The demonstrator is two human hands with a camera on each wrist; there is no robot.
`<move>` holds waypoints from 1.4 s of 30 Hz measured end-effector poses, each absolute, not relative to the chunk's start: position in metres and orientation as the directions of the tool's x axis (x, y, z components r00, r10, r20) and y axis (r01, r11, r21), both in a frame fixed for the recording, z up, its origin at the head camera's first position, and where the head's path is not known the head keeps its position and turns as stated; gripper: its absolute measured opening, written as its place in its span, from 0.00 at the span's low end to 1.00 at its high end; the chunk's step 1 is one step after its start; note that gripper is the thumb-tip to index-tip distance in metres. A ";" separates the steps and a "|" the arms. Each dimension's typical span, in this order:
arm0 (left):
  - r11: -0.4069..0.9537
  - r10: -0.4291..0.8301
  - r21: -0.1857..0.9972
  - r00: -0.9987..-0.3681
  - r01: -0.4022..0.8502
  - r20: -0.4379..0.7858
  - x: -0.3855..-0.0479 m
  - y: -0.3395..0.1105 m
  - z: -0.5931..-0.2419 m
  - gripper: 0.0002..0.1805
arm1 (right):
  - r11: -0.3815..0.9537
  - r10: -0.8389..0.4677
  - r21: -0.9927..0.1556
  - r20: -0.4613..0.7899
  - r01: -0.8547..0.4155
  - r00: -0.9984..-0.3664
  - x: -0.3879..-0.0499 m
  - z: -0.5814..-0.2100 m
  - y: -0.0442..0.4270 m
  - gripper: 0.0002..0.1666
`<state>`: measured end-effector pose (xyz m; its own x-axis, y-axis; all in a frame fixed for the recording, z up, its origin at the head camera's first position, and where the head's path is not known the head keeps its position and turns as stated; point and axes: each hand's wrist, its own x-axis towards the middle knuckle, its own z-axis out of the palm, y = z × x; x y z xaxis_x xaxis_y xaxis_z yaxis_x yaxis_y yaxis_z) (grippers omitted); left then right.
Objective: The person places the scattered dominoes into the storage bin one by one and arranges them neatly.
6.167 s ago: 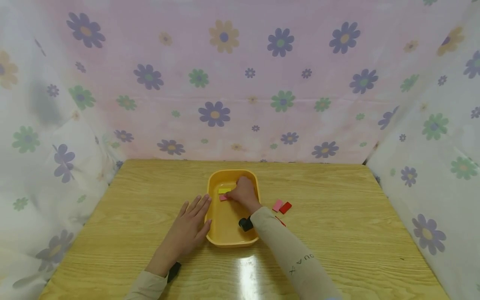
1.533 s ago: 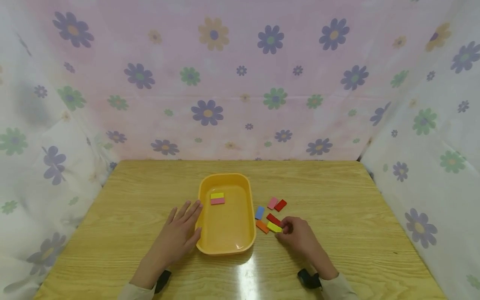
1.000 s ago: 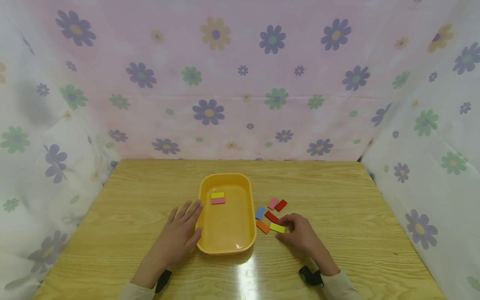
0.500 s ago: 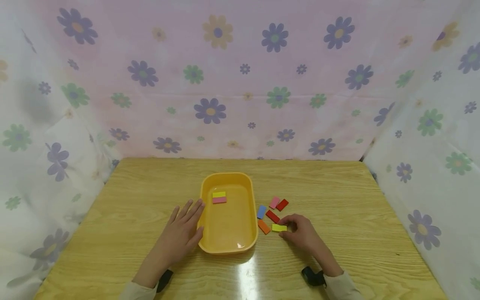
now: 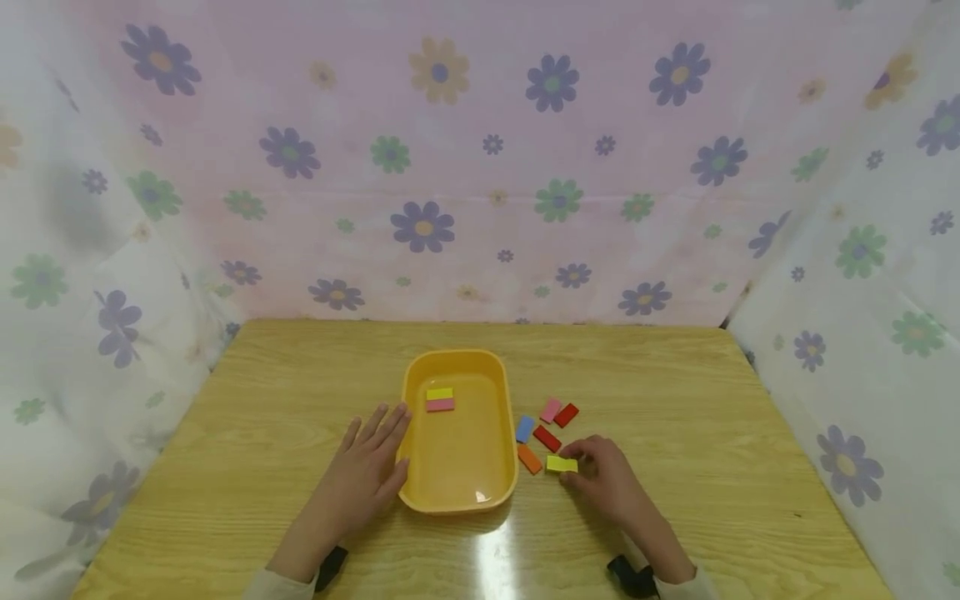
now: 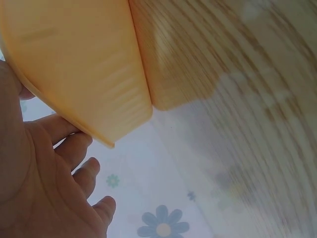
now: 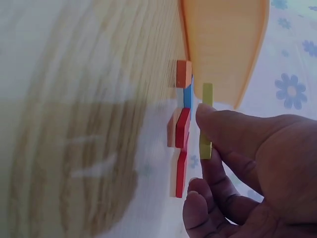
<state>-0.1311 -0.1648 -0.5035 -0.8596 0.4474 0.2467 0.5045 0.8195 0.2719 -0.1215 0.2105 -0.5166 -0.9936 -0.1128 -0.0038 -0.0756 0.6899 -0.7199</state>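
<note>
My right hand (image 5: 611,485) pinches a yellow block (image 5: 561,464) between thumb and finger; in the right wrist view the yellow block (image 7: 207,121) stands off the tabletop in the hand (image 7: 267,153). My left hand (image 5: 358,477) rests with spread fingers against the left rim of the yellow tray (image 5: 457,506). The left wrist view shows that hand's fingers (image 6: 73,148) at the rim of the tray (image 6: 89,74). Inside the tray, a yellow block (image 5: 439,393) lies against a pink block (image 5: 440,405).
Between tray and right hand lie a blue block (image 5: 524,429), an orange block (image 5: 529,459) and a red block (image 5: 547,438). Behind them are a pink block (image 5: 551,410) and another red block (image 5: 567,415). A flowered cloth (image 5: 465,167) surrounds the wooden table (image 5: 322,358).
Blue, orange and yellow blocks now show beside the tray, where the right arm was earlier. My right hand has left the tray and drawn the yellow block slightly rightward, away from the red one.
</note>
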 end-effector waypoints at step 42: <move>0.837 0.417 0.282 -0.881 0.469 0.224 -0.130 -0.160 -0.505 0.34 | 0.056 0.070 -0.998 -0.015 0.019 -0.997 -0.093 -0.523 0.186 0.12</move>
